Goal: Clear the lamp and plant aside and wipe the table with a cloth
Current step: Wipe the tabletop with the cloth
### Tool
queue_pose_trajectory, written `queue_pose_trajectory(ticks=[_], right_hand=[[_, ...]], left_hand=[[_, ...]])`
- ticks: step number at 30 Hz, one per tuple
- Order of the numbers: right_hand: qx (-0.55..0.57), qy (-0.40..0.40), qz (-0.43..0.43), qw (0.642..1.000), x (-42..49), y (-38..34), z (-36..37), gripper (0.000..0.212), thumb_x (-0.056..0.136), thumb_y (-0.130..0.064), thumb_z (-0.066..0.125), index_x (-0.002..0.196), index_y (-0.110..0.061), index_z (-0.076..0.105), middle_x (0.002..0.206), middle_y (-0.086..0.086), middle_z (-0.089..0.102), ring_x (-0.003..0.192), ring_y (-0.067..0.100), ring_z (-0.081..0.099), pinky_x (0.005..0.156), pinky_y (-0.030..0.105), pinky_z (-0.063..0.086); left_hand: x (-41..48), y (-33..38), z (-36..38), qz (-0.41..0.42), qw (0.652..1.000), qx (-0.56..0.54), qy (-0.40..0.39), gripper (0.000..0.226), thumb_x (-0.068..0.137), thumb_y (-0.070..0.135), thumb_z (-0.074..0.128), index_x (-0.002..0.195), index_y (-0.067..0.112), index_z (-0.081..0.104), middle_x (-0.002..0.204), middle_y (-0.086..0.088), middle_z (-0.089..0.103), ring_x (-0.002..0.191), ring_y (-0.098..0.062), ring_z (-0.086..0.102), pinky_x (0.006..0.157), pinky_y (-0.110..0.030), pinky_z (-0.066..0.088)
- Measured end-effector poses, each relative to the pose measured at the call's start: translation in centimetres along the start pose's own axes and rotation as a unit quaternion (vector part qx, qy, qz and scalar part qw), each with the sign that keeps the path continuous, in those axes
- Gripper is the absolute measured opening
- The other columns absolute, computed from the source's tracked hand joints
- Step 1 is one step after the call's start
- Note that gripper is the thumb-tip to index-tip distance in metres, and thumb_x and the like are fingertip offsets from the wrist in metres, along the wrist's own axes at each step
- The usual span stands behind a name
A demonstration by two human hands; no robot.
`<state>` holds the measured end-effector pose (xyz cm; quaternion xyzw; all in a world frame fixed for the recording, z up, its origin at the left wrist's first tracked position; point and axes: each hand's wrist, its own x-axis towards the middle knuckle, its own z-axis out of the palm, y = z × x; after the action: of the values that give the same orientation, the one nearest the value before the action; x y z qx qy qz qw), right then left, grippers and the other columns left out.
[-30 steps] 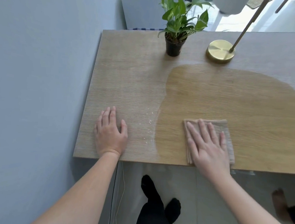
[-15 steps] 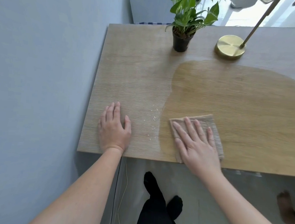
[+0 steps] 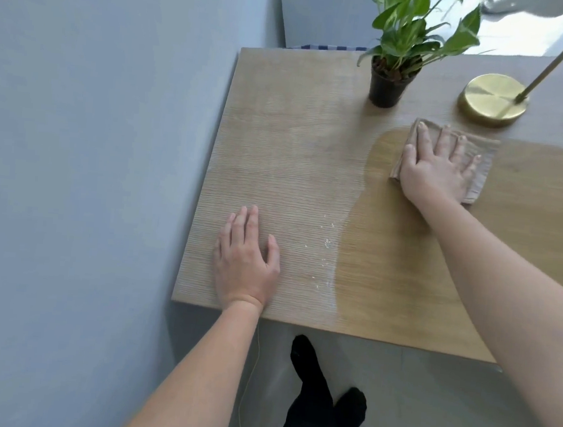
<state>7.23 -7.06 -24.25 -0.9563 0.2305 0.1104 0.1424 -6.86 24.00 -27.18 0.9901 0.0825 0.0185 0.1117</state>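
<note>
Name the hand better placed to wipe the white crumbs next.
Right, probably: the right hand presses the cloth flat; the left hand, though nearer the crumbs, lies bare on the table.

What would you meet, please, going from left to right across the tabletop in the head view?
In order: left hand → white specks → plant pot → lamp base. The cloth under the right hand overlaps both pot and base sideways, so I left it out.
</note>
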Motion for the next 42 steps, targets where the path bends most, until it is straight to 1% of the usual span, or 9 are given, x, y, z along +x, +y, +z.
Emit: queue_pose_trajectory(ticks=[6, 11, 16, 21, 26, 30, 35, 39, 42], right_hand=[[0.013, -0.041, -0.173, 0.984, -3.4, -5.2, 2.1, 0.06, 0.108, -0.06, 0.013, 0.167, -0.05, 0.009, 0.179, -0.006, -0.006, 0.165, 0.025, -0.011, 0.129, 0.055, -0.015], [-0.001, -0.047, -0.237, 0.97, -8.7, -0.7, 2.8, 0.057, 0.109, -0.064, 0.011, 0.165, -0.057, 0.007, 0.177, -0.017, -0.004, 0.165, 0.015, -0.008, 0.131, 0.051, -0.011], [-0.016, -0.015, -0.159, 0.987, -6.0, 4.0, 0.3, 0.057, 0.108, -0.065, 0.01, 0.164, -0.058, 0.005, 0.177, -0.017, -0.004, 0.165, 0.014, -0.006, 0.132, 0.052, -0.008], [-0.003, 0.011, -0.03, 0.999, -0.3, -1.4, 0.4, 0.062, 0.106, -0.061, 0.009, 0.167, -0.051, 0.005, 0.179, -0.007, -0.007, 0.165, 0.025, -0.01, 0.13, 0.057, -0.011], [0.001, -0.034, -0.153, 0.988, -1.6, -7.5, 1.9, 0.06, 0.108, -0.059, 0.01, 0.167, -0.05, 0.007, 0.179, -0.006, -0.005, 0.165, 0.025, -0.011, 0.129, 0.056, -0.013], [-0.01, -0.057, -0.243, 0.968, -5.2, -3.8, 1.9, 0.057, 0.108, -0.066, 0.009, 0.164, -0.058, 0.008, 0.178, -0.017, -0.002, 0.165, 0.015, -0.008, 0.131, 0.05, -0.013], [-0.024, -0.028, -0.182, 0.983, -3.6, 1.6, -0.2, 0.056, 0.107, -0.067, 0.01, 0.163, -0.061, 0.006, 0.177, -0.02, -0.003, 0.164, 0.011, -0.006, 0.132, 0.05, -0.009], [-0.008, -0.007, -0.093, 0.996, -0.2, -2.1, 0.4, 0.06, 0.106, -0.062, 0.011, 0.166, -0.054, 0.006, 0.179, -0.01, -0.004, 0.165, 0.021, -0.008, 0.13, 0.056, -0.011], [-0.007, -0.027, -0.127, 0.992, -0.2, -5.3, 1.2, 0.06, 0.108, -0.058, 0.012, 0.167, -0.05, 0.008, 0.179, -0.007, -0.007, 0.165, 0.025, -0.012, 0.129, 0.057, -0.013]], left_hand=[[0.0, 0.1, -0.2, 0.001, 1.0, -0.001, -0.006, 0.066, 0.107, 0.052, 0.034, 0.168, 0.026, 0.03, 0.173, 0.004, 0.033, 0.161, -0.019, 0.024, 0.131, -0.044, 0.024], [0.1, 0.2, -0.3, 0.002, 1.0, -0.007, -0.008, 0.067, 0.107, 0.052, 0.033, 0.168, 0.026, 0.031, 0.173, 0.003, 0.034, 0.161, -0.019, 0.024, 0.131, -0.044, 0.024], [0.0, 0.1, -0.2, 0.004, 1.0, -0.011, -0.008, 0.066, 0.108, 0.051, 0.033, 0.168, 0.025, 0.03, 0.173, 0.003, 0.033, 0.161, -0.019, 0.024, 0.132, -0.044, 0.023], [0.0, 0.0, -0.1, 0.006, 1.0, -0.004, -0.006, 0.066, 0.108, 0.051, 0.032, 0.168, 0.026, 0.029, 0.173, 0.004, 0.032, 0.162, -0.018, 0.022, 0.132, -0.043, 0.022], [0.1, -0.2, 0.0, 0.005, 1.0, -0.005, -0.005, 0.065, 0.108, 0.051, 0.034, 0.168, 0.026, 0.029, 0.173, 0.004, 0.033, 0.162, -0.018, 0.023, 0.133, -0.042, 0.02], [0.0, -0.2, -0.1, 0.008, 1.0, -0.003, -0.004, 0.065, 0.108, 0.051, 0.033, 0.168, 0.025, 0.03, 0.173, 0.003, 0.034, 0.161, -0.019, 0.024, 0.132, -0.042, 0.021], [0.1, -0.1, 0.0, 0.005, 1.0, -0.006, -0.009, 0.065, 0.108, 0.051, 0.033, 0.168, 0.027, 0.028, 0.174, 0.005, 0.032, 0.162, -0.018, 0.022, 0.132, -0.042, 0.021], [0.1, -0.2, 0.1, 0.002, 1.0, -0.002, -0.011, 0.066, 0.108, 0.052, 0.034, 0.169, 0.027, 0.028, 0.174, 0.006, 0.031, 0.162, -0.017, 0.021, 0.132, -0.041, 0.019], [0.1, -0.2, 0.0, 0.004, 1.0, -0.004, -0.01, 0.066, 0.108, 0.051, 0.034, 0.169, 0.027, 0.028, 0.174, 0.005, 0.031, 0.162, -0.017, 0.021, 0.132, -0.041, 0.019]])
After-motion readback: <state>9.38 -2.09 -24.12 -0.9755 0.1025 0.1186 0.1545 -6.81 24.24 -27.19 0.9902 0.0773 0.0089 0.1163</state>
